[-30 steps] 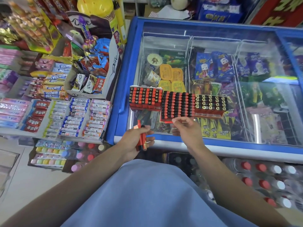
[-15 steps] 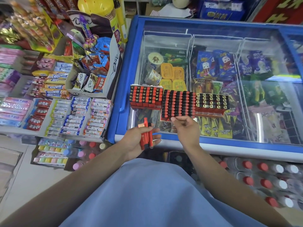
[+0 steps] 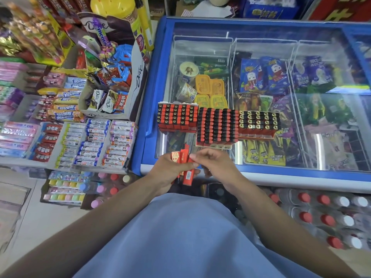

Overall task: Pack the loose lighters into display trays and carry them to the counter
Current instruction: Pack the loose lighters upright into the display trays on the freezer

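Note:
Three display trays of lighters stand side by side on the freezer's glass lid: a left tray (image 3: 176,117) of red lighters, a middle tray (image 3: 216,126) of red and black ones, and a right tray (image 3: 259,122) with gold-topped ones. My left hand (image 3: 166,171) grips a small bundle of loose red lighters (image 3: 185,166) just in front of the trays. My right hand (image 3: 215,163) has come up against the bundle, its thumb and forefinger pinching the top of one lighter.
The blue chest freezer (image 3: 154,81) holds ice creams under sliding glass. Shelves of gum and candy (image 3: 88,143) and a chocolate box (image 3: 120,91) crowd the left. Bottled drinks (image 3: 325,213) lie below the freezer at the right.
My right hand left the front edge of the middle tray and moved back and left to the bundle in my left hand. The bundle stayed in my left hand.

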